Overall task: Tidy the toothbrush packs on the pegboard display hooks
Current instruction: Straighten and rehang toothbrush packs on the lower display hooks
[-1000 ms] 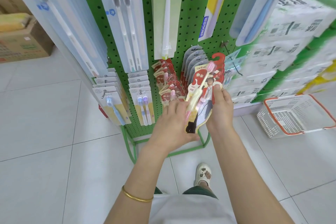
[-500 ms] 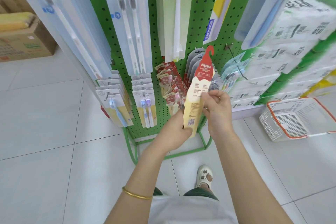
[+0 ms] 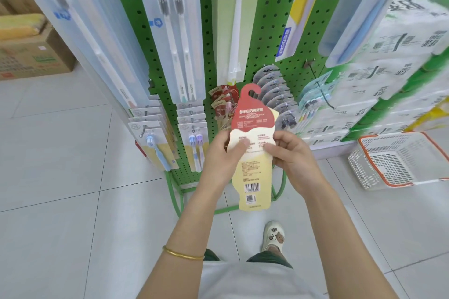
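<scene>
Both hands hold one toothbrush pack [image 3: 252, 165] in front of the lower part of the green pegboard [image 3: 267, 7]. The left hand [image 3: 222, 155] pinches its left edge with the thumb pressed on the card. The right hand [image 3: 292, 156] pinches the right edge with curled fingers. The pack stands upright, its printed back with the barcode turned to the camera. Its hanging cut-out [image 3: 251, 93] is at the top, just before the row of red packs [image 3: 222, 104] on their peg.

I judge the pack to be very light: a long, thin card that probably bends easily when held only at the bottom. The brush side is turned away, so I cannot tell how it is sealed. The narrow red neck around the cut-out looks like the weakest place and may tear if it is pulled sideways. The best grip seems to be at the two edges, in the middle or a little higher, so the top can be guided to the peg without folding.
</scene>
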Tool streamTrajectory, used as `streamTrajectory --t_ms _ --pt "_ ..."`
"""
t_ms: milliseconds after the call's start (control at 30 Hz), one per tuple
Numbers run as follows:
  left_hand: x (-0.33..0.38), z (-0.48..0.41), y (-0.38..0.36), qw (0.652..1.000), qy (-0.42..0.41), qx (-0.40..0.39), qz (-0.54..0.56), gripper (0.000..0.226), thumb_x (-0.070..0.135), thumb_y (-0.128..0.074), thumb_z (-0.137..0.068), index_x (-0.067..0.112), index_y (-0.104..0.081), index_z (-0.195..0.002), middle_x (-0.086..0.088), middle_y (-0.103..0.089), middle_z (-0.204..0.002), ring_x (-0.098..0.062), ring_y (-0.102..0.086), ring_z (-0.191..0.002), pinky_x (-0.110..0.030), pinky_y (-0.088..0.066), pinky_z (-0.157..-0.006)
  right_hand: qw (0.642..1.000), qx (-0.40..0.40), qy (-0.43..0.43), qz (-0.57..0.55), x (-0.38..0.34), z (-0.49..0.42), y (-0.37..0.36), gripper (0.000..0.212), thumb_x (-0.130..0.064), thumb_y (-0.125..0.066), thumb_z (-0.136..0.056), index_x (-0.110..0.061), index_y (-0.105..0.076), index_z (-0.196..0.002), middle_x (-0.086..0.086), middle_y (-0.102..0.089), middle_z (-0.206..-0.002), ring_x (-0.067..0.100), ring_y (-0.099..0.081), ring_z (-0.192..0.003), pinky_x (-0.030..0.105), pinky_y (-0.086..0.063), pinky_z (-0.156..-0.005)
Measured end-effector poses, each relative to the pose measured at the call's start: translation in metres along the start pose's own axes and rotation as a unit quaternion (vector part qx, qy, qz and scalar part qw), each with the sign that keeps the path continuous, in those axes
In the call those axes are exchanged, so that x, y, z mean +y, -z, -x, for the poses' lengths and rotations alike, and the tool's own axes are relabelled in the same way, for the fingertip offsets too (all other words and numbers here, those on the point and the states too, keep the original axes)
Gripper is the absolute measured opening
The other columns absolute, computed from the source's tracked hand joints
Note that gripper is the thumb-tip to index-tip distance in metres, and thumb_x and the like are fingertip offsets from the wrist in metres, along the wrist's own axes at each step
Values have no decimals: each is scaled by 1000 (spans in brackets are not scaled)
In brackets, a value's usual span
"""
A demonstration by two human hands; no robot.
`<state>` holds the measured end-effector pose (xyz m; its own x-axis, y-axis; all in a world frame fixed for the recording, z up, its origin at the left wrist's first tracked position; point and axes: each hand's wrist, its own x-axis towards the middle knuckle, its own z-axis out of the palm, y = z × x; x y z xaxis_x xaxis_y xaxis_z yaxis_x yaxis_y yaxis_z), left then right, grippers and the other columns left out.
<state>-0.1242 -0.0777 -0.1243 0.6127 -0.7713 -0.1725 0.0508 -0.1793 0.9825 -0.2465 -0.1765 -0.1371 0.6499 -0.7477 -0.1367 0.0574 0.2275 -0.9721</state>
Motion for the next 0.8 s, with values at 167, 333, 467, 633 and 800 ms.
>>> streamTrajectory --t_ms 167,333,467,633,800 --pt "0 -7 3 996 -15 70 58 26 17 -62 -90 21 -59 -115 2 -68 -107 -15 -67 -96 -36 -56 -79 995 -73 -17 70 10 0 5 20 -2 -73 -69 -20 -64 -67 14 -57 -78 19 -57 -70 25 -49 -64" --pt "1 -9 5 997 -1 51 62 16 24 -59 -93 19 -59 -108 -2 -69 -105 -16 -68 -93 -30 -55 -74 989 -117 -37 78 19 -3 7 24 5 -75 -66 -16 -62 -66 3 -62 -72 12 -60 -66 21 -49 -64" --pt "7 -9 6 996 18 38 78 10 28 -58 -93 23 -58 -102 -4 -69 -103 -18 -68 -92 -32 -55 -75 983 -147 -50 96 22 -6 6 22 -9 -78 -65 -5 -59 -76 5 -67 -81 16 -62 -77 26 -50 -73" --pt "12 -8 6 989 42 13 143 20 31 -60 -87 20 -61 -104 -3 -71 -97 -19 -68 -88 -36 -52 -78 972 -215 -98 -9 22 -9 -3 102 -44 -90 -53 14 -41 -121 17 -59 -112 28 -57 -103 40 -47 -89" --pt "8 -13 8 988 32 10 154 28 34 -57 -71 18 -61 -94 4 -66 -83 -16 -63 -86 -41 -47 -80 954 -253 -150 -63 23 -9 -5 93 -43 -91 -51 -4 -42 -119 11 -63 -105 25 -59 -96 34 -47 -84"
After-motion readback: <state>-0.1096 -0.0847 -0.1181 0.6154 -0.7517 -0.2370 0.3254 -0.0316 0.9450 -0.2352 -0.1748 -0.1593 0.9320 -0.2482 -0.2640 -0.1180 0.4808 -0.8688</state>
